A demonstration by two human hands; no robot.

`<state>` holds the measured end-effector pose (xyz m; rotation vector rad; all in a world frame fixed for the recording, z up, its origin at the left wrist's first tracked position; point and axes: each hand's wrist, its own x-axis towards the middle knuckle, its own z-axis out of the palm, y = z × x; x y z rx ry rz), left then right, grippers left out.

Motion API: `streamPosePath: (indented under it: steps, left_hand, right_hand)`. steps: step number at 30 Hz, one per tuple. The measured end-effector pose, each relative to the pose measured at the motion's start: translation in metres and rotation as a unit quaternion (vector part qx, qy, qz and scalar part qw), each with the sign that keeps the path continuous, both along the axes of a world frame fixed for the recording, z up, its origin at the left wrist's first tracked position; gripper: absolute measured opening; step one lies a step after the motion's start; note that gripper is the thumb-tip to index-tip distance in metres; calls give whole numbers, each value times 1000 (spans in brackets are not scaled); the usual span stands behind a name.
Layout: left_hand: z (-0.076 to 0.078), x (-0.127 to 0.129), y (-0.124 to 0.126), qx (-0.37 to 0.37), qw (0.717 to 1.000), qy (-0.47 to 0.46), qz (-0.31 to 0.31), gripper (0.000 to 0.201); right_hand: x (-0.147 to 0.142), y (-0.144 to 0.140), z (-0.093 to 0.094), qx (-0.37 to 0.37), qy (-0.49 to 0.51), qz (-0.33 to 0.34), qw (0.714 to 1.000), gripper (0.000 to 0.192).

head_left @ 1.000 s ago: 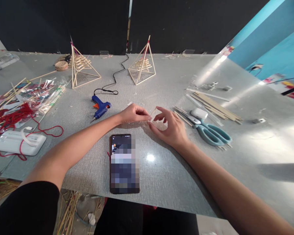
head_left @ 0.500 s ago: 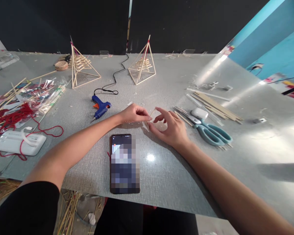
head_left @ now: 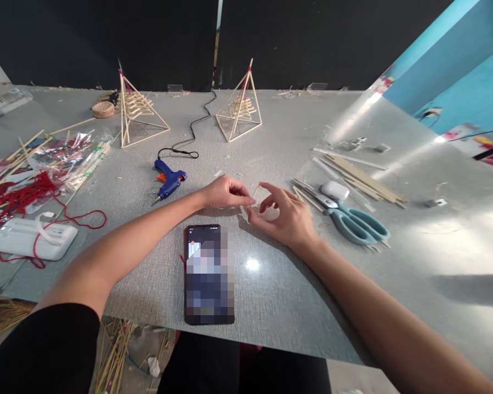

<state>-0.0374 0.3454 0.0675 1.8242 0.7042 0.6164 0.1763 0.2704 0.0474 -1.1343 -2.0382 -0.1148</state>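
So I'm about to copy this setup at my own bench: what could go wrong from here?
The short stick is pinched only at the fingertips of the left hand and right hand; it might snap or slip. The phone lies right under the forearms and could get nudged. The scissors sit close beside the right hand, so a sideways move might catch them.

Count on desk point(head_left: 279, 306): stick pyramids 2 point(head_left: 137, 117) point(head_left: 240, 112); glue gun 1 point(head_left: 168, 180); phone 1 point(head_left: 208, 273); scissors 1 point(head_left: 353, 221); hands 2 point(head_left: 225, 192) point(head_left: 285, 216).
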Motion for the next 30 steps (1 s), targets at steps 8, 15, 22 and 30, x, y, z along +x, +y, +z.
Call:
streamPosePath:
  steps: [8, 15, 22, 30]
  left_hand:
    - [4, 1, -2, -7, 999, -32, 5, 34]
    - [8, 0, -5, 1, 999, -33, 14, 37]
    - [6, 0, -3, 4, 999, -38, 16, 35]
    - [3, 0, -1, 1, 999, -34, 12, 34]
  right_hand:
    - [1, -2, 3, -12, -15, 40, 999, 60]
    - [1, 0, 2, -1, -40, 80, 996, 57]
    - [1, 0, 4, -27, -40, 81, 996, 60]
    - [-1, -2, 5, -12, -31, 67, 997, 53]
